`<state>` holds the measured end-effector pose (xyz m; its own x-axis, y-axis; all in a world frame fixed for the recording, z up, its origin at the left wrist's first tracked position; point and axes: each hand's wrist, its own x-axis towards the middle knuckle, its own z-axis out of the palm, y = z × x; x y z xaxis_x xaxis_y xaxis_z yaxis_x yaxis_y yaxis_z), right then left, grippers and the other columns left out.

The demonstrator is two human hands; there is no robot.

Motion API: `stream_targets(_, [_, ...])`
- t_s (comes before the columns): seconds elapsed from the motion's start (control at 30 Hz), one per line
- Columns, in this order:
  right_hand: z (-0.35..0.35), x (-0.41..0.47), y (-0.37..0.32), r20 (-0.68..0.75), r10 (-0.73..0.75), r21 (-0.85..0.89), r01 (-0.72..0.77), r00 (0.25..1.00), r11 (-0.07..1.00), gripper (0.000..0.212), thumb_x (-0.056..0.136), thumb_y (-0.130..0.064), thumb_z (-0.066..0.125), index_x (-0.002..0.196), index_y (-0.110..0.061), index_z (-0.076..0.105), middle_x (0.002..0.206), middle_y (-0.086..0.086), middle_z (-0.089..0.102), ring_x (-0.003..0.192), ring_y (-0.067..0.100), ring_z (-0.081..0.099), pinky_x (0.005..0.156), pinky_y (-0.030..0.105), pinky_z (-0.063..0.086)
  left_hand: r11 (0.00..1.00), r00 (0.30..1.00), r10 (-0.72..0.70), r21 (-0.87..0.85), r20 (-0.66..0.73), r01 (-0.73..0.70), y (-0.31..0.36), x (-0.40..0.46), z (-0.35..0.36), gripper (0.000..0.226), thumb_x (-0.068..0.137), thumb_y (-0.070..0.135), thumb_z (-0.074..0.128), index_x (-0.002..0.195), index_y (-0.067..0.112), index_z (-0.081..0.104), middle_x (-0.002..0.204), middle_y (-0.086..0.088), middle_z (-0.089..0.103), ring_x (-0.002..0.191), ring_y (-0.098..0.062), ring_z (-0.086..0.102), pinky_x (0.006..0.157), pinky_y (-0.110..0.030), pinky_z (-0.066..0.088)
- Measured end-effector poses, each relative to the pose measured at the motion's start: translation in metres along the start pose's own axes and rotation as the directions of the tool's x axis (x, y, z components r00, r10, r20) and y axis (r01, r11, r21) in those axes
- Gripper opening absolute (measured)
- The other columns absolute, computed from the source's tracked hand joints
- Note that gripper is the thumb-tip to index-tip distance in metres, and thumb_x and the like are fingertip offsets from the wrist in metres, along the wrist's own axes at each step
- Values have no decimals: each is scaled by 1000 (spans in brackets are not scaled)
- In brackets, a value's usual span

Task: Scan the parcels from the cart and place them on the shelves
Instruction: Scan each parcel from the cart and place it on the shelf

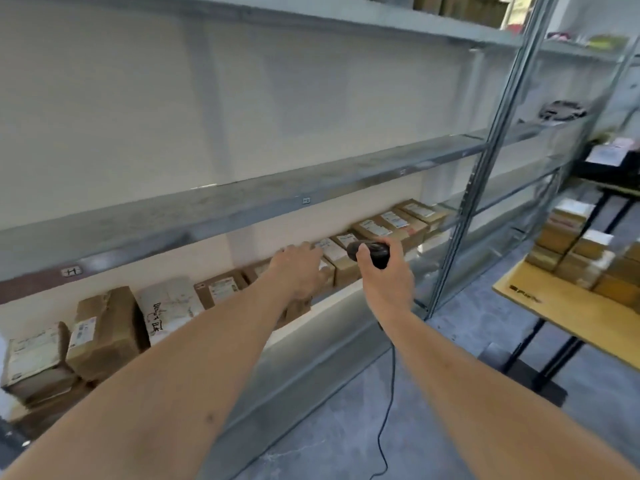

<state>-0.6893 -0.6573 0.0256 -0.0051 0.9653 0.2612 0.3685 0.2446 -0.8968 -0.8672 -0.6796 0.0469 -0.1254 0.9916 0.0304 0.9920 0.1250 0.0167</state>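
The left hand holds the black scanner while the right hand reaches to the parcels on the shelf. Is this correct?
Not quite: the hands are swapped. In the head view, the right hand holds the black scanner, and the left hand reaches to the parcels on the shelf.

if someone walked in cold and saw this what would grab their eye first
Two bare forearms reach in from the bottom edge: the right hand grips a black corded handheld scanner, while the left hand rests on a brown cardboard parcel. That parcel sits in a long row of labelled cardboard boxes on the low grey metal shelf. At right, more stacked cardboard parcels wait on a wooden-topped cart.
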Motion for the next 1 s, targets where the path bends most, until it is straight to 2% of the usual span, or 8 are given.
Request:
stream_targets(0.27, [-129,46,42,-175,27,18,-24,984,1000,19,99,-54,60,115,-47,53,95,-19,64,87,5,62,77,37,56,981,980,192,-34,-46,-193,150,73,-16,46,101,48,44,134,19,57,139,-9,59,123,-34,57,97,-47,49])
stream_targets(0.4, [-201,76,75,-241,32,33,-25,970,999,23,98,-55,59,118,-45,52,98,-15,66,89,12,66,74,38,58,953,954,293,-55,-71,-297,239,110,-17,54,103,50,44,146,18,49,144,-10,57,129,-35,55,103,-49,48])
stream_targets(0.53, [-271,100,118,-320,44,4,-45,946,999,23,99,-53,60,119,-43,53,98,-15,67,87,12,67,70,32,54,926,926,370,-54,-72,-374,332,136,-12,50,105,47,45,142,15,51,144,-13,55,131,-36,54,105,-47,46])
stream_targets(0.63, [-321,120,143,-403,69,-8,-79,912,997,21,101,-49,60,118,-40,54,96,-17,65,83,6,64,64,28,48,892,893,441,-71,-86,-447,394,163,-11,48,105,49,44,138,14,53,140,-12,57,128,-35,55,102,-47,47])
stream_targets(0.8, [-388,151,177,-510,110,-24,-141,853,990,25,102,-50,58,123,-38,52,94,-18,63,82,5,63,66,31,47,821,822,558,-73,-113,-567,489,200,-16,57,104,53,44,148,16,48,146,-9,53,133,-35,53,106,-49,47])
stream_targets(1.0, [-453,202,218,-640,124,-40,-194,758,980,27,100,-51,59,123,-39,53,94,-22,62,85,1,61,71,34,52,725,727,674,-69,-132,-685,589,258,-14,49,105,52,45,138,17,54,138,-9,57,126,-34,56,101,-49,49])
